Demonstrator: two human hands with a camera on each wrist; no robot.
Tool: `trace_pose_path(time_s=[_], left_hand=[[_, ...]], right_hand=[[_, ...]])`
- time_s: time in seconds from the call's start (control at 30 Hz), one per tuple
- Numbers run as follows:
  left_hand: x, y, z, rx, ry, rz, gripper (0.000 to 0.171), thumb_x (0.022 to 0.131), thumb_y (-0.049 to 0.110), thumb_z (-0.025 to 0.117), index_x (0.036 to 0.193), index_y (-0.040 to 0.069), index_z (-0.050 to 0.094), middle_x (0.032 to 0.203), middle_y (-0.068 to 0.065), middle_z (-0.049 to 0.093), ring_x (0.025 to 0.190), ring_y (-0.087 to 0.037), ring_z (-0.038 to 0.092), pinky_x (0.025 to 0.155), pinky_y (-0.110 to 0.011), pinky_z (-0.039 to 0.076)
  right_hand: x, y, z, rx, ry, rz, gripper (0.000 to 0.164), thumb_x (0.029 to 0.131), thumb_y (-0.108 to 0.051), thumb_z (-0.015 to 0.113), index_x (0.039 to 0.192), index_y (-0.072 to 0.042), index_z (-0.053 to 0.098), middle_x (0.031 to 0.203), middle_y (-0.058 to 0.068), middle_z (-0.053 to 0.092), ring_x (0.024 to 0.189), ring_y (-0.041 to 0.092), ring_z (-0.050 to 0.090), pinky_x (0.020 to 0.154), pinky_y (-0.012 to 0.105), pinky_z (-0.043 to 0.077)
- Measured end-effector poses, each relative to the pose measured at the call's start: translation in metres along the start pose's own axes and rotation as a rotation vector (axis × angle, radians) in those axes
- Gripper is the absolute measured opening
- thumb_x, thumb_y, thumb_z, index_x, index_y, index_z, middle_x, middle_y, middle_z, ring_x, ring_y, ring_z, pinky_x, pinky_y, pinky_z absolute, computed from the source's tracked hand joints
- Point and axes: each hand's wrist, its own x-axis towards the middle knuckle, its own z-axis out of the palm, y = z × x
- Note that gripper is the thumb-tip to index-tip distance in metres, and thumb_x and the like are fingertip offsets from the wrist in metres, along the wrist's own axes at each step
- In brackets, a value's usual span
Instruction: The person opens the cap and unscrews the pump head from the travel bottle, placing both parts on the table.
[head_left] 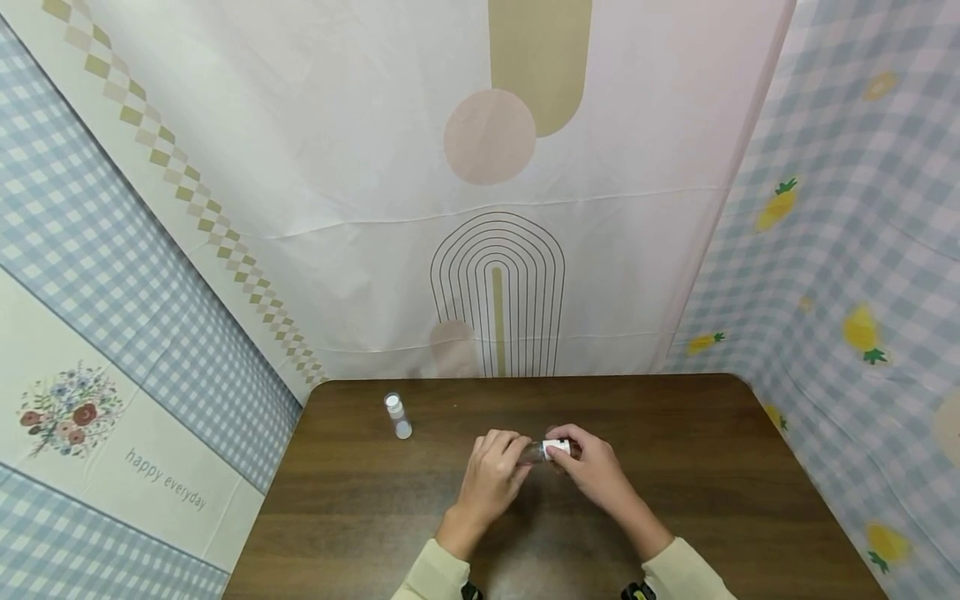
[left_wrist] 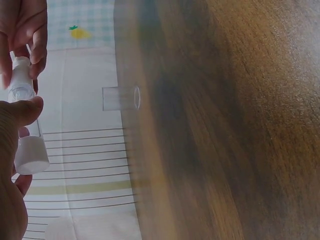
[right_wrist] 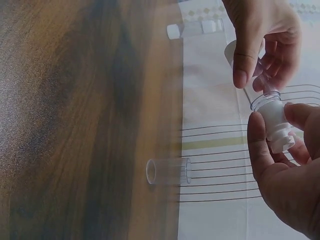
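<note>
A small bottle with a clear body, a white base and a white pump top [right_wrist: 274, 117] lies tilted between my two hands above the table. My left hand [head_left: 487, 473] holds its clear body [head_left: 531, 454], thumb laid along the side in the left wrist view, with the white base [left_wrist: 31, 156] sticking out past it. At the other end, my right hand [head_left: 596, 471] pinches the white top between thumb and fingers. Whether the top is fully seated cannot be told. Just beyond the hands a clear cylindrical cap [right_wrist: 169, 171] stands on the table, mostly hidden in the head view.
A second bottle [head_left: 399, 417], with a white top and a clear part, stands at the back left of the brown wooden table [head_left: 360, 500]. Patterned cloth [head_left: 375, 275] hangs behind the table's far edge, and checked cloth [head_left: 825, 275] hangs at the right.
</note>
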Motion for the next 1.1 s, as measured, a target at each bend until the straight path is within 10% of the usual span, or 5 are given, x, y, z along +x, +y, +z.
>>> trace_pose_path(time_s=[0.63,0.87,1.1], left_hand=[[-0.0005,-0.0002,0.0003,-0.005,-0.004,-0.012,0.039,0.073,0.021,0.094,0.104,0.011,0.074,0.099,0.0,0.07,0.089,-0.019,0.065,0.071,-0.031,0.048],[0.0002,0.0004,0.0003,-0.009,0.012,-0.005,0.039,0.072,0.021,0.094,0.104,0.011,0.074,0.099,-0.001,0.07,0.09,-0.019,0.065,0.071,-0.032,0.048],[0.0007,0.0011,0.0003,-0.008,0.015,0.001,0.04,0.071,0.02,0.094,0.104,0.011,0.074,0.099,0.0,0.07,0.09,-0.019,0.065,0.071,-0.032,0.048]], right_hand=[[-0.0021,0.0048,0.001,0.067,0.047,-0.152,0.025,0.088,-0.003,0.079,0.111,-0.009,0.07,0.115,0.01,0.073,0.099,0.015,0.068,0.08,0.019,0.056],[-0.0011,0.0028,0.0009,0.07,0.038,-0.044,0.034,0.092,-0.014,0.078,0.123,-0.005,0.066,0.12,0.014,0.071,0.102,0.021,0.072,0.075,0.019,0.057],[0.0011,0.0015,0.0016,0.027,0.026,0.04,0.016,0.093,-0.014,0.077,0.107,-0.009,0.072,0.088,0.006,0.071,0.072,0.018,0.07,0.059,0.022,0.054]])
